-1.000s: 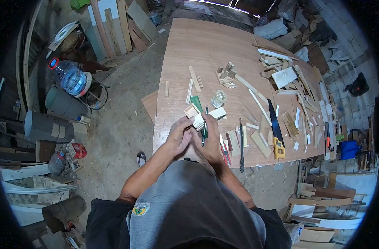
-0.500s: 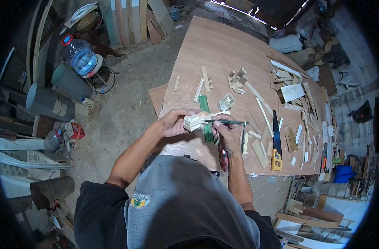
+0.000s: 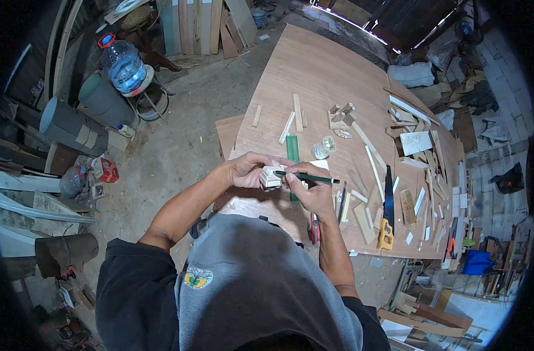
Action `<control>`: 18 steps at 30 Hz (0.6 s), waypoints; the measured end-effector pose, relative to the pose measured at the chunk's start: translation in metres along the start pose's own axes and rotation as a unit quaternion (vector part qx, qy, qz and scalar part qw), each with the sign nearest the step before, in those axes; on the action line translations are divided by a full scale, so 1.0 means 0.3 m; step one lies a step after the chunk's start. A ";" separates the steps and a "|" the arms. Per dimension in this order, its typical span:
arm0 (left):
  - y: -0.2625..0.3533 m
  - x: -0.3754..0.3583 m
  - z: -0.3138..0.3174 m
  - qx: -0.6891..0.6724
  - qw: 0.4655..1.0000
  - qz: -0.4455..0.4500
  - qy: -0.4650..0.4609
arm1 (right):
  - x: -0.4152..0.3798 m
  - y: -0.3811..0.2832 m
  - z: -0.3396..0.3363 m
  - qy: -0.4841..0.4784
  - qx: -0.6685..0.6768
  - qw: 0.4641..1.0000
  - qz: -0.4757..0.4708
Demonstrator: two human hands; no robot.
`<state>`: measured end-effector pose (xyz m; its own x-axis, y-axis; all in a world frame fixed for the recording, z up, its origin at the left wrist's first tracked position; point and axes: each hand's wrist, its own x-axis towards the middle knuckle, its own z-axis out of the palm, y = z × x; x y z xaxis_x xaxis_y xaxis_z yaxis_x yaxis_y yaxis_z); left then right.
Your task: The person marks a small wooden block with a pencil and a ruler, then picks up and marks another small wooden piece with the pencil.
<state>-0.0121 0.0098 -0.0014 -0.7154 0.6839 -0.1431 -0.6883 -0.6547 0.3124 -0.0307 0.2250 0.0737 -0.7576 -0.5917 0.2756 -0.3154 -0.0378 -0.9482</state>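
My left hand (image 3: 247, 169) is closed around a small pale wooden piece (image 3: 271, 177) with stepped layers, held above the near edge of the table. A dark pencil-like stick (image 3: 313, 177) is gripped in my right hand (image 3: 313, 198), its tip against or very close to the wooden piece. Exactly what kind of tool it is, I cannot make out. Partly covered by my hands, a green strip (image 3: 292, 149) lies on the tabletop. Just beyond them stands a clear glass jar (image 3: 323, 147).
A plywood table (image 3: 313, 70) carries several wood strips, a small wooden model (image 3: 341, 117), and a handsaw (image 3: 388, 210) with a yellow handle. Offcuts (image 3: 416, 143) are piled at the right. A large water bottle (image 3: 123, 67) rests on a stool to the left.
My right hand has shifted left and slightly down, bringing the dark stick further over the wooden piece. The view has tilted a little; my left hand still holds the piece.
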 end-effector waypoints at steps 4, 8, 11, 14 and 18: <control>0.002 -0.006 -0.001 0.004 1.000 -0.009 -0.016 | 0.000 -0.018 0.006 -0.008 -0.056 0.998 -0.015; 0.004 -0.002 -0.024 0.003 1.000 -0.003 -0.014 | -0.001 -0.019 0.010 -0.012 -0.058 0.998 -0.004; 0.002 0.002 -0.037 0.009 0.999 -0.010 -0.041 | -0.002 -0.008 0.010 -0.018 -0.066 0.998 -0.018; 0.004 -0.008 -0.016 0.022 0.999 -0.007 -0.022 | 0.001 -0.015 0.011 -0.023 -0.059 0.998 -0.007; 0.000 -0.009 -0.029 0.012 0.999 -0.006 -0.029 | 0.000 -0.007 0.017 -0.004 -0.041 0.999 0.007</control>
<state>-0.0110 0.0052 -0.0091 -0.6988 0.7093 -0.0929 -0.6929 -0.6389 0.3340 -0.0271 0.2210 0.0748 -0.7575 -0.5985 0.2608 -0.3514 0.0372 -0.9355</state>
